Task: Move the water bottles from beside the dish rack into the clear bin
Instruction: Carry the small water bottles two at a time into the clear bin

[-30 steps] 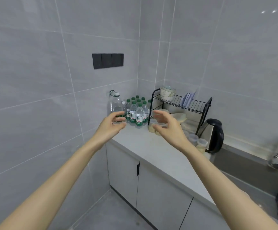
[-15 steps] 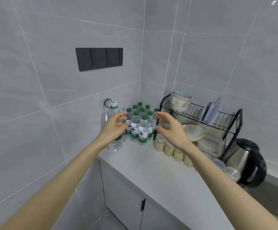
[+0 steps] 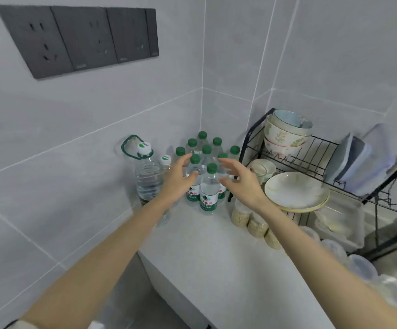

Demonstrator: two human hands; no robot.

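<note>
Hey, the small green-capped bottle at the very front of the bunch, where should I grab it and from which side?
The front bottle stands upright, with bare countertop before it and other bottles crowding its back and left. So probably wrap its clear upper body, just above the label, from the front.

Large pale grey wall tiles (image 3: 86,129) with thin white grout lines meet in a corner (image 3: 201,108). A dark socket panel (image 3: 78,39) is set into the left wall. A light grey desk (image 3: 228,257) fills the corner above white cabinet fronts (image 3: 169,295). The light is soft and even.
</note>
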